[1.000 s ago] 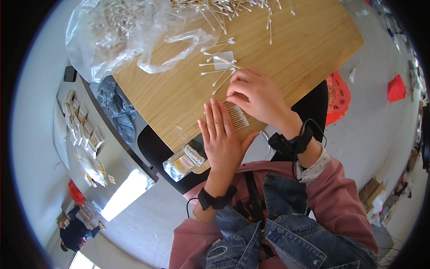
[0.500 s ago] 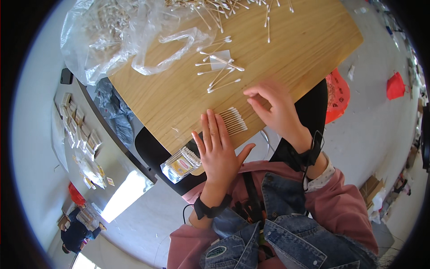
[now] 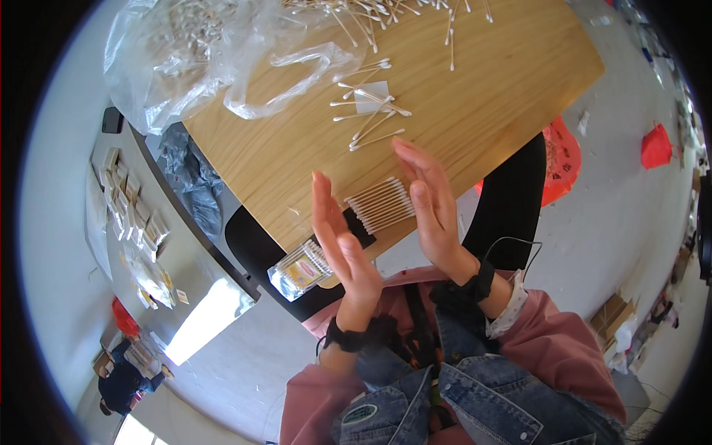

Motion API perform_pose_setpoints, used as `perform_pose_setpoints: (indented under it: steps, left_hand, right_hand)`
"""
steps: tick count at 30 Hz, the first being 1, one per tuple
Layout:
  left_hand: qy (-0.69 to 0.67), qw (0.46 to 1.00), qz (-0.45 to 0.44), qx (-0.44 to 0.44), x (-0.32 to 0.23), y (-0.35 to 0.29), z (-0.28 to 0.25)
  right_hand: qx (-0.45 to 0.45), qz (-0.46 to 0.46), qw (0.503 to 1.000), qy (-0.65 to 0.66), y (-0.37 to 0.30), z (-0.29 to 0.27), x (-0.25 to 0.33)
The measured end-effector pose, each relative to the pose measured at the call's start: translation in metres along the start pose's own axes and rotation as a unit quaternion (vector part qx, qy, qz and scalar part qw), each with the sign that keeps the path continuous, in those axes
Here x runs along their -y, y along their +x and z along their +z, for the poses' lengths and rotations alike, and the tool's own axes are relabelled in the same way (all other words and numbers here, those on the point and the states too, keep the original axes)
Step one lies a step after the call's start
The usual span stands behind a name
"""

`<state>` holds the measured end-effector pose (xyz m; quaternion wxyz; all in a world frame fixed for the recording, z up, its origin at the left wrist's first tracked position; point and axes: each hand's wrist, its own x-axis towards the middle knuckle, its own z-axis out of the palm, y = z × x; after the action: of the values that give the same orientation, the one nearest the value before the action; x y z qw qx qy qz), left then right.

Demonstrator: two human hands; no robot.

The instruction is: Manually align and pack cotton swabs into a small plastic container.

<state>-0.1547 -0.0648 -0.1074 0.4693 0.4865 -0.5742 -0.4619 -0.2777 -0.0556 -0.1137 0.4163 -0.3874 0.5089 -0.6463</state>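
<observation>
My left hand (image 3: 343, 252) is raised on edge with its fingers stretched out, holding nothing. Opposite it, my right hand (image 3: 436, 211) also stands on edge, open, close to the right ends of a neat row of cotton swabs (image 3: 380, 205). That row lies side by side on the wooden table (image 3: 489, 96) between my two palms. A black strip (image 3: 361, 228) shows at the row's left end, partly behind my left hand. Left of that hand, a clear pack of cotton swabs (image 3: 300, 271) with a yellow label lies at the table's near edge.
Loose swabs (image 3: 371, 126) lie around a small white square (image 3: 372, 96) farther back. A large clear plastic bag (image 3: 178, 67) of swabs fills the far left, beside a scattered pile (image 3: 378, 11). A black chair (image 3: 512, 193) stands under the right edge. Another person (image 3: 122, 382) is at lower left.
My left hand has lifted from lying flat by the swab row and turned on edge. My right hand has come down and left to the row's right end, its fingers straightened.
</observation>
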Motion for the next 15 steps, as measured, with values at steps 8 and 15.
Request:
perform_pose_setpoints:
  steps: [8,15]
  left_hand:
    - [-0.166,0.982,-0.086,-0.038,-0.009,-0.002,-0.001]
    - [-0.162,0.982,-0.053,-0.082,-0.006,-0.012,0.005]
  right_hand:
    - [0.028,0.030,0.999,-0.021,0.004,0.005,0.001]
    - [0.106,-0.145,0.836,-0.519,0.022,0.020,-0.005]
